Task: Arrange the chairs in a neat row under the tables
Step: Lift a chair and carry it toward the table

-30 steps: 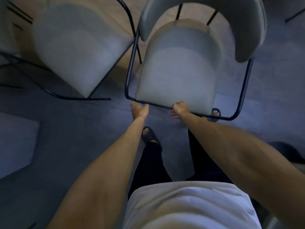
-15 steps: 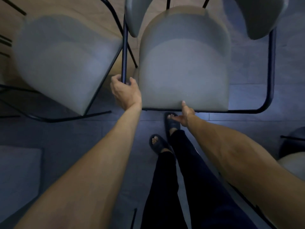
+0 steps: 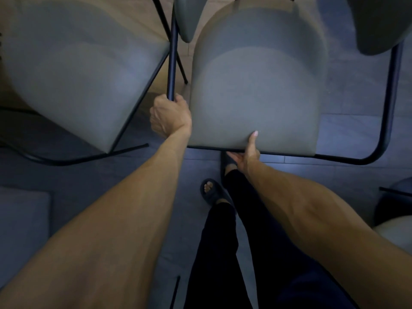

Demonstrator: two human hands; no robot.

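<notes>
Noted at 10 o'clock left chair (image 3: 78,74) angled out of line; at centre, left hand (image 3: 170,117) with fingers curled round frame tube (image 3: 172,52) of middle chair (image 3: 256,85), right hand (image 3: 247,152) pinching its front edge, thumb on top; judged mid-alignment, row unfinished.

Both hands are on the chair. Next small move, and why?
Probably a short push straight forward. The left hand grips the frame tube, and the right hand pinches the front edge of the seat, thumb on top, so the grip looks set. The neighbouring chair sits angled close to that tube; keep clear of it.
</notes>
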